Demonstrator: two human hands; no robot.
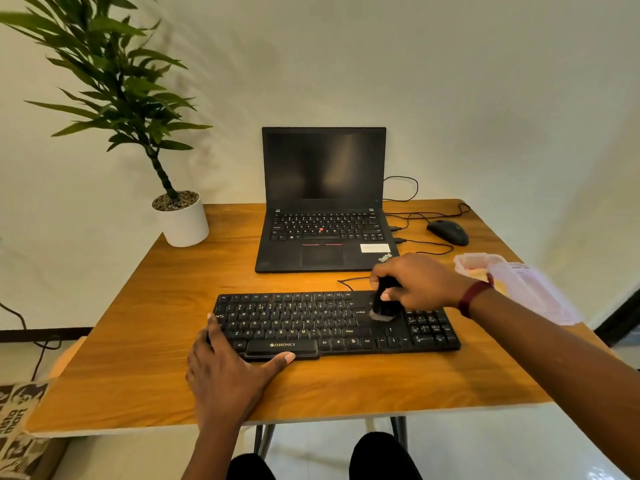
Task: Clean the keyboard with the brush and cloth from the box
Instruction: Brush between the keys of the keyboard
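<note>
Black keyboard point(332, 323) on wooden table point(138, 341). Right hand point(415, 284) fingers curled tight round brush point(384, 303), bristles on keys. Left hand point(228, 368) spread flat, gripping nothing, bracing keyboard's near-left corner.

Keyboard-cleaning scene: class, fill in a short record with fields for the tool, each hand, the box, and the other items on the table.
tool: brush, bristles on the keyboard right of the Enter key
right hand: closed on the brush
left hand: steadies the keyboard's front-left corner
box: clear plastic, at the right table edge
cloth: not visible
other items: laptop, mouse, potted plant
table: wooden
</note>
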